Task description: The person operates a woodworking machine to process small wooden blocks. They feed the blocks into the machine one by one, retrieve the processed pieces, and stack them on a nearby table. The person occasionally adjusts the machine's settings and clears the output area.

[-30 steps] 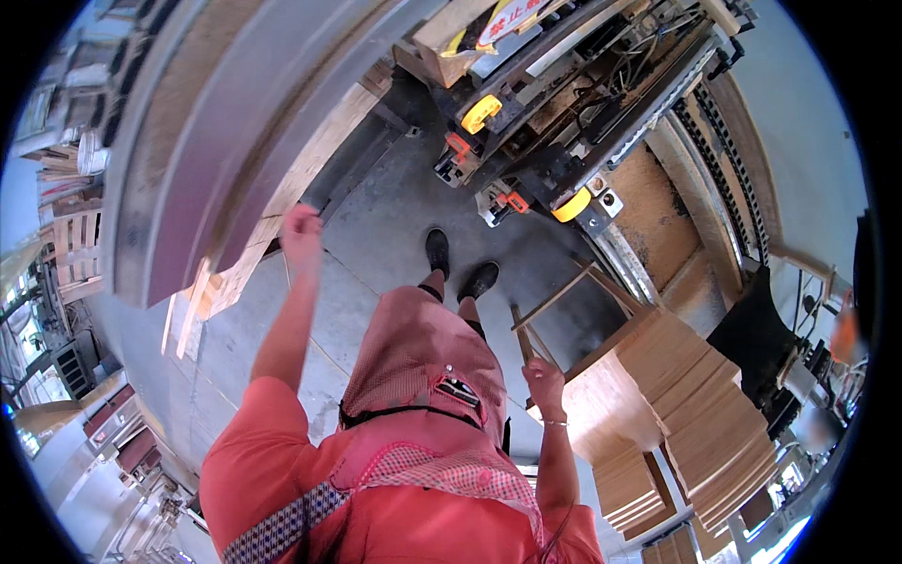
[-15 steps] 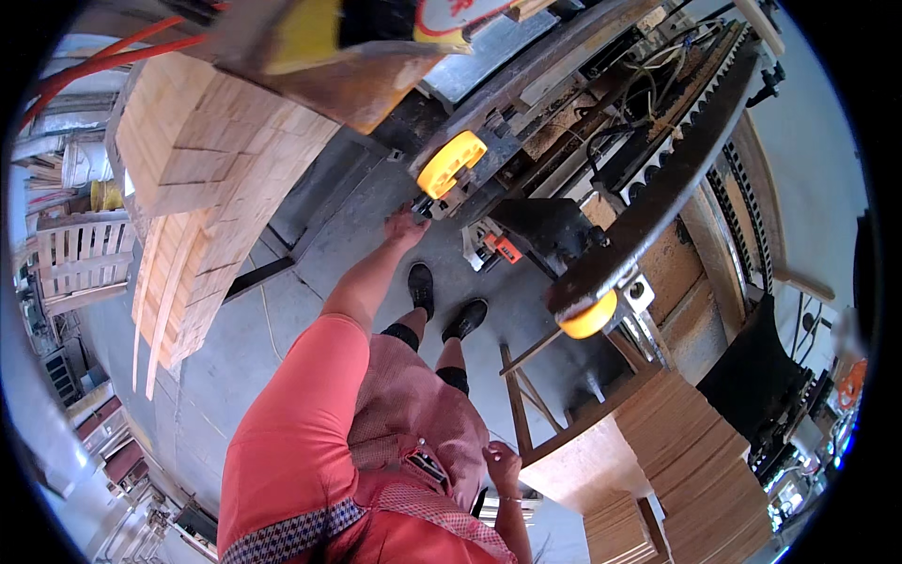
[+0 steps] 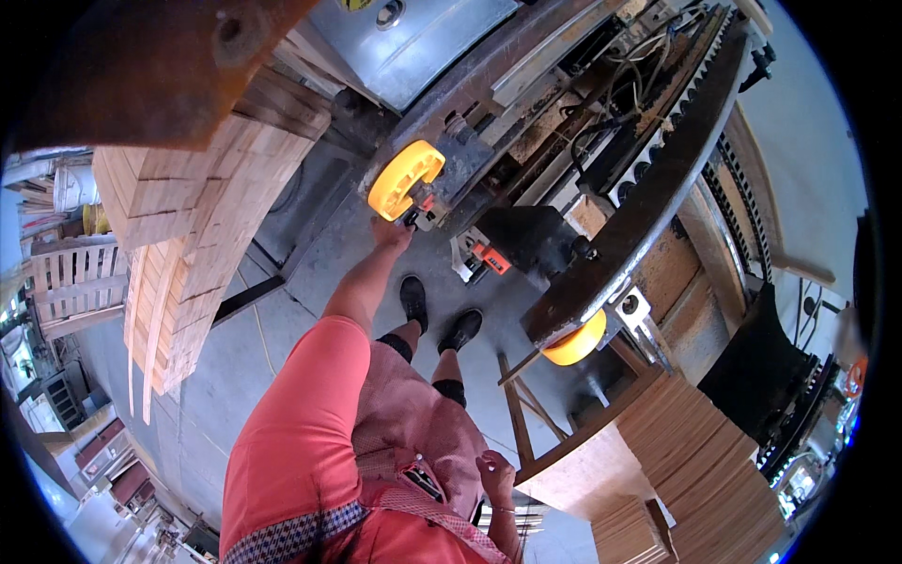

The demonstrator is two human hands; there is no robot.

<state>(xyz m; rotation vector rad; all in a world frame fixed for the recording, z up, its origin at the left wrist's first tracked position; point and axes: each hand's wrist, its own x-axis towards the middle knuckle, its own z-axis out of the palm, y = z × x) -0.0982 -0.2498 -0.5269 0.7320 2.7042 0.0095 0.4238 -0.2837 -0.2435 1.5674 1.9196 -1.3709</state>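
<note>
My left hand (image 3: 392,234) reaches forward to a yellow handwheel (image 3: 393,191) on the end of a dark metal machine beam. Its fingers close around the wheel's dark handle, which they partly hide. My right hand (image 3: 496,473) hangs low at my right side, beside the corner of a wooden stand. Its fingers are curled in, and anything inside them is hidden. A second yellow wheel (image 3: 576,340) sits under the near end of another heavy beam (image 3: 648,226) to the right.
Stacked light wood (image 3: 202,216) stands at the left. Brown boards (image 3: 700,461) lie at the lower right, near a wooden stand (image 3: 512,414). A rusty plate (image 3: 141,75) crosses the upper left. An orange-and-black fitting (image 3: 490,258) juts out between the beams above the grey floor (image 3: 310,320).
The view has shifted, so the near handwheel and my left hand appear farther left. The rusty plate has moved left in the picture, and its yellow printed sign has left view.
</note>
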